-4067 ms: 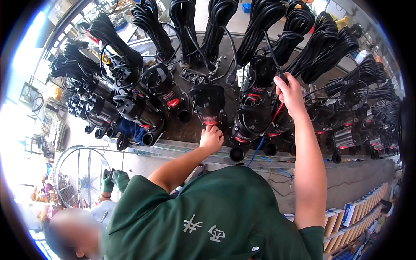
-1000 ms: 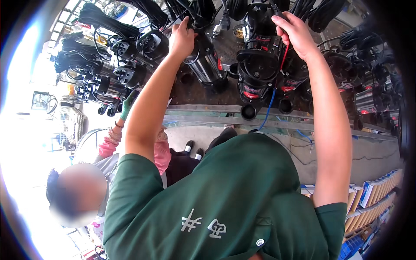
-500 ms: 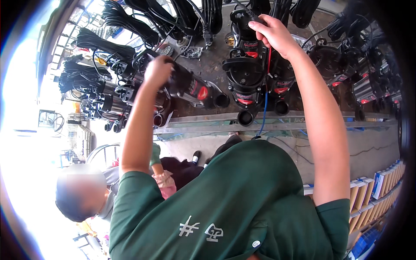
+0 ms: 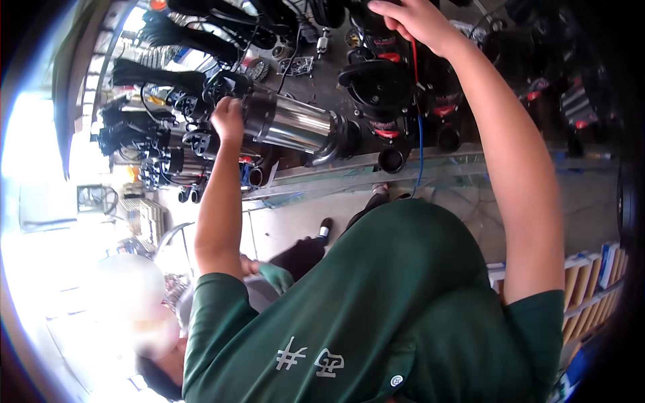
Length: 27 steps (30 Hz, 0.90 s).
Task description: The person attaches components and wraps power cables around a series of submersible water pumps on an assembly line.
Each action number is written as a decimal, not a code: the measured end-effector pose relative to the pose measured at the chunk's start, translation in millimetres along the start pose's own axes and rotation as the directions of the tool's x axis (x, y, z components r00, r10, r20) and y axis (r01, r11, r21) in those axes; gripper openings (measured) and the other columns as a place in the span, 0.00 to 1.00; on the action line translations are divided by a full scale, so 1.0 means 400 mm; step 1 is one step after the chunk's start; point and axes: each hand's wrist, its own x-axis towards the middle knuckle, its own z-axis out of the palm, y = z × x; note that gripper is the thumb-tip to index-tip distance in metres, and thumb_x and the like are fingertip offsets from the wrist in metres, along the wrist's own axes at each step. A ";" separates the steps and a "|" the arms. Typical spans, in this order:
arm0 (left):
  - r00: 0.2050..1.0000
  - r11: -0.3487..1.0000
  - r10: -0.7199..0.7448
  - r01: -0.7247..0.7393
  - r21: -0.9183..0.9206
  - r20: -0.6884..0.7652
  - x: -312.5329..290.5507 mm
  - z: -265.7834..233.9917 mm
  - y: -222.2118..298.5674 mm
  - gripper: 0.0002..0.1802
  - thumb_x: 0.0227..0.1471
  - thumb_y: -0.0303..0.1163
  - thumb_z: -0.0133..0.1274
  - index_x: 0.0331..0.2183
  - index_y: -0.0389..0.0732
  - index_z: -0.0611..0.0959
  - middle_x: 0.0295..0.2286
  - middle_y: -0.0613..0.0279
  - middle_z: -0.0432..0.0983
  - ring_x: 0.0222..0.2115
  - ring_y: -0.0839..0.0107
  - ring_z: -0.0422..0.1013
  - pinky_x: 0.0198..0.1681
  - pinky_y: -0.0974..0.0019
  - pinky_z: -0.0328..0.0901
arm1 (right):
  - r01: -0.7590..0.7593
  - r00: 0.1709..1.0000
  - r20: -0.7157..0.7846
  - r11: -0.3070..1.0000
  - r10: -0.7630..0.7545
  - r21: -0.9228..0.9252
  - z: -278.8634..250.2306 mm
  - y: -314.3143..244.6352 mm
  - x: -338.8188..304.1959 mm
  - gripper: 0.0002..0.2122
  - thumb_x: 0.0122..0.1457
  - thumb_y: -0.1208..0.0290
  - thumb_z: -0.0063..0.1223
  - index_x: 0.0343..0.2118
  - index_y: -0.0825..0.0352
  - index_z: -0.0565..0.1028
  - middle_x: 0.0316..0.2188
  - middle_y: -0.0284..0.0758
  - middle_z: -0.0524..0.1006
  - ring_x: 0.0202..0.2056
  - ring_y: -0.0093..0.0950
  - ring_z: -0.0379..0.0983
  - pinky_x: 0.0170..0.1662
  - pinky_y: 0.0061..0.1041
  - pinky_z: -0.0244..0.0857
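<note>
My left hand is closed on the black top end of a submersible pump. That pump is tilted over, its shiny steel body pointing right toward a black outlet end. At the upper edge, my right hand is closed with curled fingers above another pump. A thin red length hangs below its fingers and meets a blue line that drops past the bench edge; what the fingers hold is not clear. Between my hands stands a black-topped pump with a red label and a round outlet.
More pumps with bundled black cables crowd the left, and others fill the right. A small tray of parts lies behind. The metal bench edge runs across. A co-worker with a green glove is at lower left; boxes stand lower right.
The pump in my left hand has turned, from its red label to bare steel, and its body has swung slightly. My right hand has shifted up in view. The co-worker has moved lower.
</note>
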 end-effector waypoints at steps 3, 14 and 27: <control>0.998 0.999 0.022 -0.024 -0.026 -0.065 0.000 -0.002 -0.028 0.13 0.53 0.32 0.52 0.22 0.33 0.74 0.16 0.62 0.64 0.20 0.74 0.58 0.26 0.64 0.59 | 0.026 1.000 -0.004 1.000 -0.026 0.015 -0.003 0.012 0.005 0.12 0.66 0.63 0.59 0.37 0.68 0.74 0.22 0.30 0.74 0.18 0.18 0.64 0.21 0.22 0.57; 0.982 0.956 -0.176 0.154 -0.251 -0.069 -0.038 -0.034 -0.036 0.10 0.47 0.28 0.49 0.19 0.34 0.75 0.17 0.65 0.68 0.19 0.75 0.61 0.25 0.65 0.60 | 0.083 0.994 -0.057 0.991 -0.090 -0.108 0.002 0.008 -0.013 0.12 0.65 0.62 0.59 0.37 0.69 0.77 0.22 0.31 0.76 0.23 0.22 0.70 0.27 0.26 0.62; 0.998 0.996 0.060 -0.060 -0.064 0.006 -0.189 -0.010 0.288 0.05 0.53 0.26 0.56 0.33 0.37 0.84 0.27 0.61 0.78 0.29 0.65 0.73 0.39 0.63 0.66 | -0.022 0.999 -0.027 0.999 0.021 -0.047 0.001 0.015 0.003 0.11 0.68 0.63 0.55 0.44 0.67 0.76 0.23 0.29 0.74 0.22 0.17 0.68 0.23 0.19 0.60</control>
